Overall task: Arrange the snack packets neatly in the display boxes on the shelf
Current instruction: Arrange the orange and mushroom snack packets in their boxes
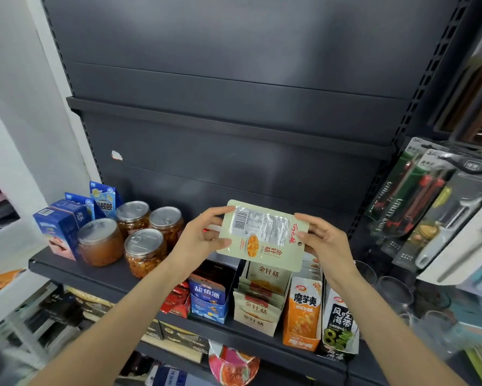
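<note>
Left hand (pixel 203 238) pinching the left edge of a pale packet (pixel 263 235), right hand (pixel 322 240) gripping its right edge, held flat at frame centre above the matching beige box (pixel 258 307) on the shelf (pixel 117 277). Turned sideways, likely to snag upright packets or drop into the neighbouring orange box (pixel 302 313).

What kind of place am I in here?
Most likely a small shop. A dark metal shelf carries display boxes of snack packets, sealed jars stand beside them, and packaged utility knives hang at the right.
</note>
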